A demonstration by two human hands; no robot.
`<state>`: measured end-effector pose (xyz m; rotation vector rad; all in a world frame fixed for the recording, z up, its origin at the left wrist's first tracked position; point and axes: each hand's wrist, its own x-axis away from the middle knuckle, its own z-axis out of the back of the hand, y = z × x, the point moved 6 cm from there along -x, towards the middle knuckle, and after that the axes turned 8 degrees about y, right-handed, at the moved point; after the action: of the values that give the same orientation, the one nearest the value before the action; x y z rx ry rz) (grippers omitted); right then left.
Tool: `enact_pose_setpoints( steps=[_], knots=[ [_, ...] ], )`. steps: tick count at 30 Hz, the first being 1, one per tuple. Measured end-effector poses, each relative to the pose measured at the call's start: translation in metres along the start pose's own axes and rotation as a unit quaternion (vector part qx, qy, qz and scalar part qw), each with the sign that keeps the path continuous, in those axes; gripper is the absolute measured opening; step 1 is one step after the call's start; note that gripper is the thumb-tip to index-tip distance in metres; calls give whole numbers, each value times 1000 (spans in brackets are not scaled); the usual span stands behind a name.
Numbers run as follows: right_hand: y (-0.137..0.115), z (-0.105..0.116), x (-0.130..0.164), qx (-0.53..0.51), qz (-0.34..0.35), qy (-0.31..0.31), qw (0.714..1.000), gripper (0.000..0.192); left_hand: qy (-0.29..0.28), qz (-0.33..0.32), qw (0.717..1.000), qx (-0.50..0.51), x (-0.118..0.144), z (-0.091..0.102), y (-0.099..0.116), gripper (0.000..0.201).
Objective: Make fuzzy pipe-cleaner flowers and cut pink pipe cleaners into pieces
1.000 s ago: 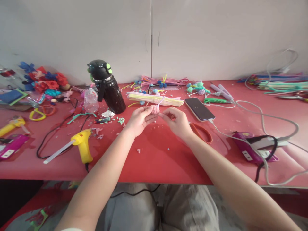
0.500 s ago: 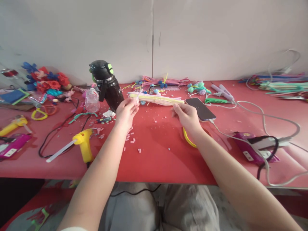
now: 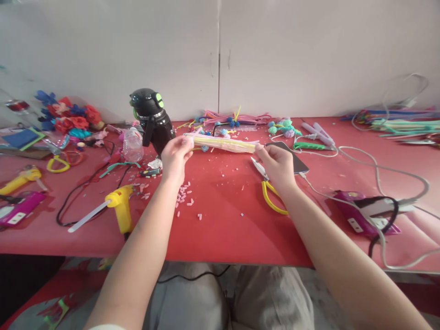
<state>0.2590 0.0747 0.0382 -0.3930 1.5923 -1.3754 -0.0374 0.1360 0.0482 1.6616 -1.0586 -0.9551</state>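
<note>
At twelve o'clock, the bundle (image 3: 223, 144): pale yellow and pink fuzzy stems lie side by side, running left to right across the red worktop (image 3: 220, 229).
Work on the stems: the left hand (image 3: 177, 153) is at one end and the right hand (image 3: 277, 166) at the other, so the step seems to be taking hold of stems or drawing one straight. A next move would likely call for light, even tension, so the soft stems neither bend nor scatter.
Left hand, near ten o'clock: thumb and forefinger come together at the bundle's left end, palm turned inward.
Right hand, at three o'clock: thumb tip at the bundle's right end, fingers curled underneath.
Fingertips: slightly blurred, so I cannot tell whether either hand pinches a strand or merely overlaps the bundle in view.
Forearms (image 3: 147, 224): they reach in from seven and five o'clock, well apart, wrists nearly straight.
Scissors (image 3: 261, 170), at four o'clock: yellow-handled, lying just below the right hand and partly hidden by it.
Phone (image 3: 299, 160), at three o'clock: dark-screened, partly behind the right hand.
Pink clippings (image 3: 184, 195), at eight o'clock: scattered beside the left wrist.
Black flask (image 3: 156, 128), at ten o'clock: standing beyond the left hand.
</note>
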Motion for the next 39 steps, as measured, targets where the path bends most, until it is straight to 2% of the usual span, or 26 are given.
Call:
enact_pose_setpoints(
  steps=[2, 4, 7, 11, 13, 15, 16, 18, 20, 21, 22, 27, 30, 33, 35, 39],
  knots=[
    [-4, -4, 3, 30, 47, -33, 998, 40, -60, -29, 996, -52, 8, -11, -1, 37],
    [-9, -11, 9, 28, 104, -80, 991, 26, -138, -46, 984, -103, 19, -23, -2, 35],
    [-12, -27, 21, 32, 164, -160, 973, 52, -208, -52, 965, -150, 36, -34, -3, 36],
    [-3, -42, 31, 71, 120, -213, 967, 30, -266, -36, 948, -169, 51, -42, -6, 32],
    [0, -45, 33, 94, 96, -230, 964, 26, -276, -17, 947, -161, 51, -45, -10, 34],
    [2, -43, 32, 111, 80, -229, 964, 28, -254, 22, 954, -159, 40, -43, -16, 40],
    [3, -41, 31, 118, 70, -218, 966, 30, -222, 46, 962, -153, 31, -40, -19, 40],
    [3, -37, 27, 121, 50, -195, 972, 32, -99, 92, 984, -119, 6, -28, -24, 28],
    [2, -34, 25, 114, 38, -180, 976, 34, 9, 149, 988, -33, -16, -19, -30, 15],
    [1, -34, 25, 110, 35, -177, 977, 34, 49, 179, 983, 11, -25, -17, -34, 13],
    [0, -35, 25, 107, 31, -177, 978, 34, 61, 198, 978, 23, -32, -18, -37, 11],
    [0, -39, 30, 106, 11, -188, 976, 34, 59, 222, 971, 60, -54, -31, -38, 17],
    [2, -39, 30, 107, 3, -189, 976, 35, 20, 192, 979, 64, -60, -39, -33, 21],
    [2, -38, 30, 99, 4, -188, 977, 35, -52, 80, 992, -87, -68, -44, -28, 28],
    [2, -39, 31, 101, 8, -193, 976, 34, -72, 10, 972, -223, -74, -42, -31, 33],
    [2, -40, 33, 122, 8, -207, 971, 38, -97, -42, 938, -331, -82, -37, -46, 48]
  ],
)
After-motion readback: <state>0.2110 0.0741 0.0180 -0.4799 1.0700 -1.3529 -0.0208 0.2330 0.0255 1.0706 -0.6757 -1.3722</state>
